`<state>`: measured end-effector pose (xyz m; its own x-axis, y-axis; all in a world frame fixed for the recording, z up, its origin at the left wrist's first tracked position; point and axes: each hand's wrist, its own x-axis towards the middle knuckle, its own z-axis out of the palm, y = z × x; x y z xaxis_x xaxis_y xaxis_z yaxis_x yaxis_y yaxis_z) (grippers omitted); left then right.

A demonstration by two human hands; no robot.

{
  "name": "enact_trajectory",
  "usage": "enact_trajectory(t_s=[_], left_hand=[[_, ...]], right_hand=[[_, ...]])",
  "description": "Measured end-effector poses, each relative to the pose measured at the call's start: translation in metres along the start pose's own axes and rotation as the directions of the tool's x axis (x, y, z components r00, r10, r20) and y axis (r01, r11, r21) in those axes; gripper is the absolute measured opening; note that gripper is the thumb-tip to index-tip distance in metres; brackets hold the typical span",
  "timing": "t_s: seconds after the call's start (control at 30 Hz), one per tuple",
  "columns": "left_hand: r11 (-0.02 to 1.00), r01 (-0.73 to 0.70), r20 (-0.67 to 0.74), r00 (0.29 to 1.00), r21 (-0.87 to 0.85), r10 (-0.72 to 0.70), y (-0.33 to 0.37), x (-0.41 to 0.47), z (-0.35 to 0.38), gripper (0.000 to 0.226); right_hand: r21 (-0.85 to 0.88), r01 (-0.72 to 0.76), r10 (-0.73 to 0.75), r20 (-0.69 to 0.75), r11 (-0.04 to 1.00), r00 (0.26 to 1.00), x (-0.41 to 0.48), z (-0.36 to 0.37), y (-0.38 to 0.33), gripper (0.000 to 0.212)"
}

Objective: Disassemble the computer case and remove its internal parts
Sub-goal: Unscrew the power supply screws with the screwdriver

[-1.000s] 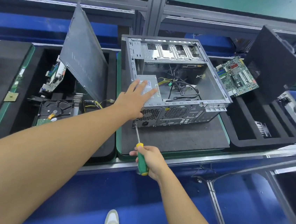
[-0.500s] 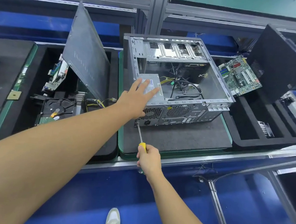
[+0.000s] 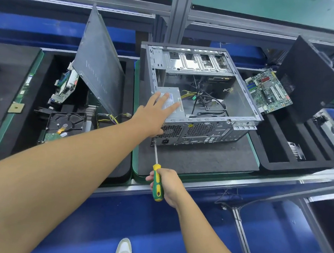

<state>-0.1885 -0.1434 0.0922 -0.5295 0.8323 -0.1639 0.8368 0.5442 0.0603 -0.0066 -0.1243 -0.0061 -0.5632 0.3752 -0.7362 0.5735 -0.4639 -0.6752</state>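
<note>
Power-supply release: the power supply (image 3: 171, 90), at 8 o'clock in the computer case (image 3: 213, 131), is steadied by the flat, spread left hand (image 3: 153, 114), and the screwdriver (image 3: 158, 189) gripped in the right hand (image 3: 169, 185) is set at a rear-panel screw, so steady turning is judged next.

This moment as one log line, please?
left hand flat on power supply | right hand holds screwdriver, tip at case rear | motherboard out

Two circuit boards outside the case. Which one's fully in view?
The green motherboard propped in the right foam tray, beside the black panel. The left board is partly hidden behind the grey panel.
</note>
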Motion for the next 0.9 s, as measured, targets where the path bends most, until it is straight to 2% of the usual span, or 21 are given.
enact_trajectory(t_s=[0.07, 0.13, 0.2, 0.3, 0.47, 0.63, 0.73, 0.9], left_hand=[[1.0, 0.001, 0.003, 1.0, -0.004, -0.001, 0.0, 0.0, 0.0, 0.105], [1.0, -0.002, 0.003, 1.0, -0.004, 0.002, 0.0, 0.0, -0.001, 0.105], [1.0, -0.002, 0.006, 1.0, -0.002, 0.002, 0.001, 0.0, -0.001, 0.105], [1.0, -0.002, 0.011, 1.0, 0.001, 0.002, 0.002, 0.0, -0.002, 0.105], [1.0, -0.003, 0.01, 1.0, -0.002, 0.003, 0.001, 0.0, -0.002, 0.105], [1.0, -0.009, 0.007, 1.0, 0.005, 0.009, 0.001, 0.0, -0.002, 0.105], [1.0, -0.009, 0.005, 1.0, 0.007, 0.009, 0.0, 0.0, -0.002, 0.105], [1.0, -0.003, 0.02, 1.0, 0.002, 0.003, 0.001, -0.001, -0.002, 0.105]], right_hand=[[-0.091, 0.077, -0.076, 0.011, 0.993, 0.997, 0.002, -0.001, 0.006, 0.023], [-0.217, 0.164, -0.178, -0.044, 0.962, 0.983, 0.001, 0.0, 0.012, 0.016], [-0.214, 0.198, -0.23, -0.136, 0.956, 0.964, 0.001, 0.0, 0.015, 0.02], [-0.168, 0.171, -0.195, -0.139, 0.971, 0.971, 0.002, -0.001, 0.013, 0.027], [-0.178, 0.097, -0.11, -0.065, 0.979, 0.992, 0.001, -0.003, 0.003, 0.023], [-0.001, 0.016, -0.015, 0.035, 1.0, 0.999, -0.003, -0.006, -0.007, 0.03], [0.003, 0.022, -0.022, 0.062, 1.0, 0.998, -0.005, -0.006, -0.005, 0.03], [-0.071, 0.12, -0.116, 0.058, 0.99, 0.992, -0.003, -0.006, 0.007, 0.019]])
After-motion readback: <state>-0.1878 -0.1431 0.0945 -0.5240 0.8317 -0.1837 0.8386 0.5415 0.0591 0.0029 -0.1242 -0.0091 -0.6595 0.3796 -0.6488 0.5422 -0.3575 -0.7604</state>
